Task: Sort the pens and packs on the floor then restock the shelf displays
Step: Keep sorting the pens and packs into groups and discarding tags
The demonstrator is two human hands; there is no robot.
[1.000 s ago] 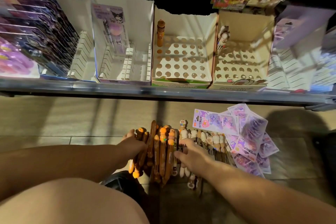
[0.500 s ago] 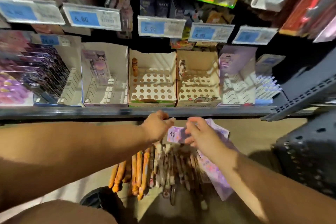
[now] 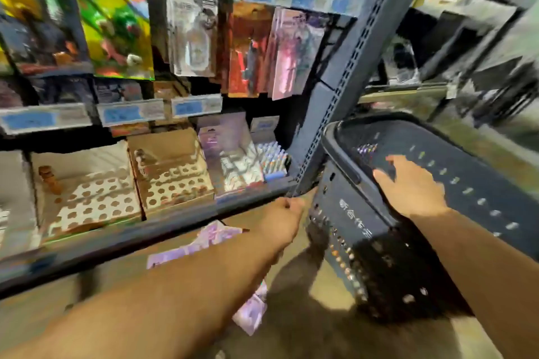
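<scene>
My right hand (image 3: 408, 183) reaches with spread fingers over the rim of a black plastic basket (image 3: 345, 163) that stands tilted on the floor at the right. The fingers of my left hand (image 3: 281, 217) are curled, right at the basket's near left corner; blur hides whether it grips anything. Purple packs (image 3: 215, 237) lie on the floor under my left forearm, and another pack (image 3: 250, 313) shows below it. The pens on the floor are out of view. Two cardboard display boxes with round holes (image 3: 96, 204) (image 3: 175, 183) sit on the low shelf; an orange pen (image 3: 49, 181) stands in the left one.
The low shelf's dark front edge (image 3: 145, 237) runs across at the left. A dark perforated upright (image 3: 344, 81) rises between shelf and basket. Hanging blister packs (image 3: 248, 49) and blue price tags (image 3: 131, 114) fill the rows above. A slotted purple display (image 3: 233, 160) stands right of the boxes.
The view has swung up and to the right. Both hands have left the pens and purple packs and moved right to the black basket.
</scene>
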